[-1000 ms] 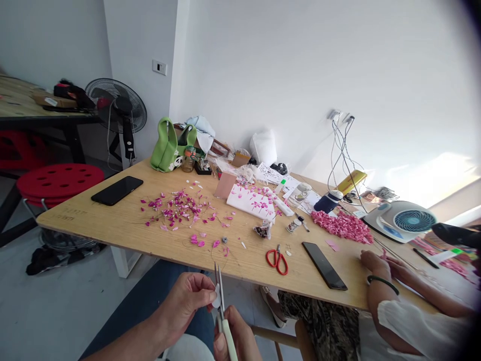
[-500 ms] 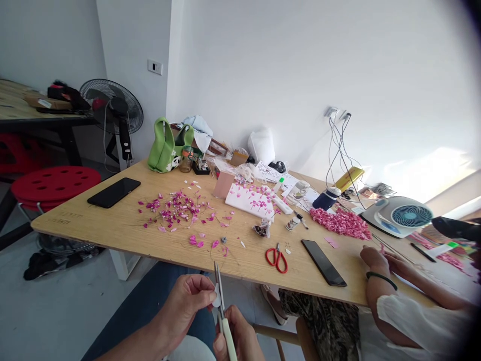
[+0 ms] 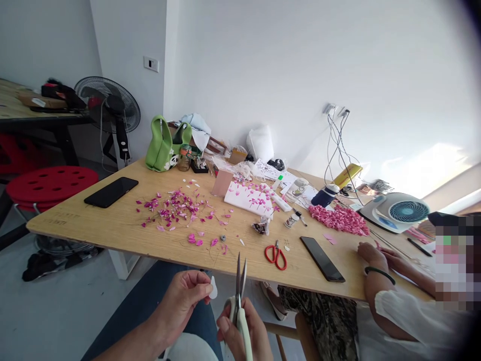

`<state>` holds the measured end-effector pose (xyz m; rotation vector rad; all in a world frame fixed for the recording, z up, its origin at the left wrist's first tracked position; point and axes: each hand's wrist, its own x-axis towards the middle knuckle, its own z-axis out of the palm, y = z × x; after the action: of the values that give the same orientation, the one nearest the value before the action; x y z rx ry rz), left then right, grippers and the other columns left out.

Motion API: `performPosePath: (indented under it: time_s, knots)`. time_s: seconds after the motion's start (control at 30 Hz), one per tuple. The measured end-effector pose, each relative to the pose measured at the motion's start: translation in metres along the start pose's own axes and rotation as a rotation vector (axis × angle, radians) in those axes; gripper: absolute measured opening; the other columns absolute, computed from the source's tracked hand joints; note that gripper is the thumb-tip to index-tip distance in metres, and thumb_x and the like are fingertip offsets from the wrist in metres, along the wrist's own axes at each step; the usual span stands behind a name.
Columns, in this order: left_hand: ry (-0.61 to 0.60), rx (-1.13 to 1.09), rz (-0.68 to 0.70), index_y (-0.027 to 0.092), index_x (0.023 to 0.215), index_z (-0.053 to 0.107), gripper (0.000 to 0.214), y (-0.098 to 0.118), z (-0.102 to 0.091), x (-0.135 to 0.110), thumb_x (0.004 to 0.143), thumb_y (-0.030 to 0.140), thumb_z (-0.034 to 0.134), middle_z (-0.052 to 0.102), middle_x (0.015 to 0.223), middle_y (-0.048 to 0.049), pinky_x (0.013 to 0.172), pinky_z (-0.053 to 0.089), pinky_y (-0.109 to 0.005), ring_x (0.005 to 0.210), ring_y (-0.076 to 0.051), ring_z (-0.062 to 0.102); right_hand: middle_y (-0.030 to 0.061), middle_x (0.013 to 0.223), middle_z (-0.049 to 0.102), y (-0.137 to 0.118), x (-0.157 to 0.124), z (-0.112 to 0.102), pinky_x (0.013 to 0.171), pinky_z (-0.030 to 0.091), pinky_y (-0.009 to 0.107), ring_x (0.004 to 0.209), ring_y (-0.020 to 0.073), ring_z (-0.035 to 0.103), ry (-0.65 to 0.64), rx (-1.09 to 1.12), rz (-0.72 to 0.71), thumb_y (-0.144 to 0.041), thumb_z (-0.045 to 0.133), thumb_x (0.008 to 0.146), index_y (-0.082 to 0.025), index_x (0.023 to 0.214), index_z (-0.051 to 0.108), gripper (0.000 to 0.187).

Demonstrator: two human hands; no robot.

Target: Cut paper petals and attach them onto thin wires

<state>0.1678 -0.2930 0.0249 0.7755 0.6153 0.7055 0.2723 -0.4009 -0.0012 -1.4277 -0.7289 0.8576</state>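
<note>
Between thumb and fingertips, my left hand pinches a small white petal-shaped piece, its pointed end upward. My right hand is wrapped round the pale handles of a pair of scissors. Their blades point up and stand slightly apart, a short way right of the white piece and not touching it. Both hands are over my lap, just in front of the table edge. Beyond them on the table lie loose pink petals and red-handled scissors.
A black phone lies at left, another phone at right. A co-worker's hands rest on the table's right side near pink material. Further back are a green bag, a small bottle and a small fan.
The scissors have moved right, away from the white piece, and their blades have parted. My left hand has shifted slightly left, still pinching the piece, which now shows fully as a petal shape.
</note>
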Motion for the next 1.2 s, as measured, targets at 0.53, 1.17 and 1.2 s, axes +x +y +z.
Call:
performPosePath:
  time_s: [0.53, 1.17, 1.2]
  knots:
    - [0.040, 0.206, 0.041, 0.014, 0.051, 0.063, 0.016, -0.007, -0.002, 0.001, 0.061, 0.024, 0.072, 0.053, 0.049, 0.0015, 0.056, 0.032, -0.024, 0.053, -0.011, 0.042, -0.0043, 0.060, 0.051, -0.012, 0.024, 0.026, 0.050, 0.040, 0.021, 0.052, 0.0105, 0.047, 0.082, 0.148, -0.001, -0.039, 0.072, 0.067, -0.019, 0.072, 0.051, 0.030]
    - [-0.208, -0.006, -0.096, 0.009, 0.066, 0.068, 0.021, -0.002, -0.019, 0.010, 0.075, 0.023, 0.055, 0.062, 0.064, -0.0068, 0.060, 0.040, -0.027, 0.059, -0.015, 0.053, -0.0067, 0.059, 0.052, -0.020, 0.035, 0.020, 0.044, 0.032, 0.019, 0.048, 0.0063, 0.041, 0.007, 0.200, 0.084, -0.030, 0.074, 0.063, -0.018, 0.073, 0.049, 0.029]
    - [-0.218, 0.007, -0.105, 0.009, 0.068, 0.068, 0.021, -0.001, -0.020, 0.011, 0.075, 0.024, 0.055, 0.063, 0.066, -0.0074, 0.060, 0.040, -0.027, 0.060, -0.015, 0.054, -0.0068, 0.058, 0.051, -0.022, 0.035, 0.019, 0.044, 0.031, 0.019, 0.047, 0.0064, 0.040, 0.009, 0.191, 0.078, -0.031, 0.074, 0.063, -0.018, 0.073, 0.049, 0.030]
